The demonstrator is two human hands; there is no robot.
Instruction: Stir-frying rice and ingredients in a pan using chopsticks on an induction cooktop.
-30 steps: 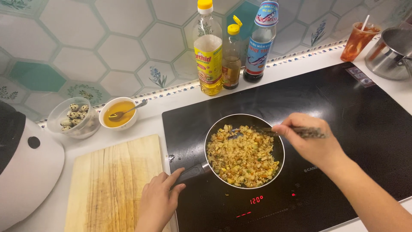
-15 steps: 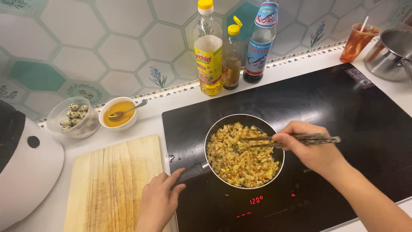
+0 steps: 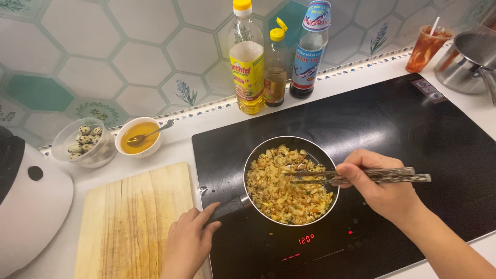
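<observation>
Hexagon-tiled wall and white counter frame a black induction hob (image 3: 392, 129). At its front left sits a small frying pan (image 3: 323, 155) of fried rice (image 3: 284, 188). Left hand (image 3: 188, 243) grips the pan handle (image 3: 227, 207); right hand (image 3: 385, 188), just right of the pan, pinches chopsticks (image 3: 356, 176) whose tips lie in the rice. Left of the pan: wooden board (image 3: 134, 222); behind it: three bottles (image 3: 274, 62).
</observation>
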